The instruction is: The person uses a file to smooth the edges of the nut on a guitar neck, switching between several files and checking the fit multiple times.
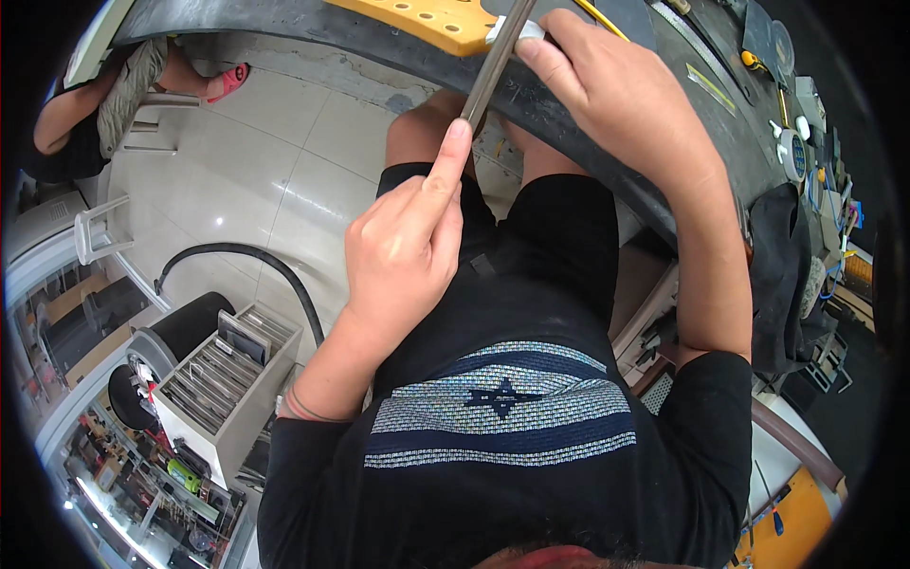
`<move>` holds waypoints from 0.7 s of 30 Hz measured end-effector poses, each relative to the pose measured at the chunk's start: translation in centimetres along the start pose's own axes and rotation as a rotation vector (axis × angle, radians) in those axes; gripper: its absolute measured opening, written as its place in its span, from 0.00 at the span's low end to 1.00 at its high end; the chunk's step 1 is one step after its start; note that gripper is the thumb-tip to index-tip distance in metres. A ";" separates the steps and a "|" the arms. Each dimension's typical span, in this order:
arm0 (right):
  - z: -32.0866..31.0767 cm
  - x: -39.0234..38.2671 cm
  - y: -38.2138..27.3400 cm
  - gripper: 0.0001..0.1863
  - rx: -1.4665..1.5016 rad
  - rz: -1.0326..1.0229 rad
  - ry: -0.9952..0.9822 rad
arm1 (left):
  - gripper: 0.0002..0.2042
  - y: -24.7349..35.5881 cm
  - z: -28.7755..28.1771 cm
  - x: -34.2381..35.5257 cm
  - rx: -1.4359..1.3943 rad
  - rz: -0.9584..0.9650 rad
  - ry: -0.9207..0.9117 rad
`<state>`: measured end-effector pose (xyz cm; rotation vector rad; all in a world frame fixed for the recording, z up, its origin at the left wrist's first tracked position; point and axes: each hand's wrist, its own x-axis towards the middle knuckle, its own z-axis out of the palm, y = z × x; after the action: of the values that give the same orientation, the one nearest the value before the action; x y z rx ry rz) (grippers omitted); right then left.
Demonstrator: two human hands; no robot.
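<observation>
A long, narrow grey metal bar (495, 68), which looks like a file, slants up from my lap past the bench edge. My left hand (408, 232) is closed on its near end, the index finger stretched along it and the other fingers curled. At the bench edge my right hand (616, 90) pinches a small white piece (531, 30) between thumb and fingers, right beside the bar. Left of that piece lies a yellow-orange wooden part with a row of holes (431, 21), like a guitar headstock. The bar's far end runs out of the picture.
On the dark bench (664, 57) at the right lie a steel ruler (697, 43), a tape measure (792, 155) and other tools. A white drawer cabinet (223, 379) and black hose (256, 251) stand at the left. A seated person (104, 114) is at the far left.
</observation>
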<state>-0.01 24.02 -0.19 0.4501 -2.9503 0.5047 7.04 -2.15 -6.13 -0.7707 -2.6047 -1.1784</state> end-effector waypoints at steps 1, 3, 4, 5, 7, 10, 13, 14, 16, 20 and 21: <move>0.4 -0.3 -0.1 0.23 -0.032 0.020 -0.009 | 0.31 0.1 0.1 0.5 -0.010 -0.002 0.005; 0.8 -0.8 -0.7 0.23 -0.093 0.058 -0.026 | 0.30 0.2 0.5 1.7 -0.095 -0.010 0.027; 0.8 -0.8 -0.7 0.23 -0.087 0.060 -0.028 | 0.30 0.3 0.5 2.0 -0.136 -0.014 0.037; 0.6 -0.8 -0.6 0.22 -0.080 0.062 -0.030 | 0.29 0.3 0.5 1.9 -0.144 -0.007 0.071; -0.3 -0.4 -0.9 0.23 -0.031 0.086 -0.065 | 0.29 0.2 0.2 1.6 -0.160 0.008 0.138; -2.9 0.6 -1.3 0.25 0.082 0.145 -0.153 | 0.32 -0.1 -0.6 -0.1 -0.144 -0.031 0.135; -3.5 1.5 0.6 0.25 0.176 0.181 -0.216 | 0.33 -0.7 -0.6 -2.0 -0.118 0.009 0.127; -3.8 1.7 1.0 0.26 0.205 0.188 -0.231 | 0.33 -0.8 -0.5 -2.5 -0.115 0.023 0.129; -4.1 1.9 1.4 0.27 0.257 0.192 -0.252 | 0.33 -1.2 -0.2 -3.3 -0.111 0.046 0.127; -4.1 2.2 1.3 0.27 0.266 0.199 -0.250 | 0.34 -1.8 0.5 -4.6 -0.072 0.076 0.110; -4.1 2.2 1.1 0.27 0.264 0.204 -0.257 | 0.34 -1.8 0.5 -4.7 -0.063 0.072 0.099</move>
<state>-2.22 25.85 3.67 0.2533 -3.2076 0.9332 10.10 -4.54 -9.34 -0.7902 -2.4506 -1.2498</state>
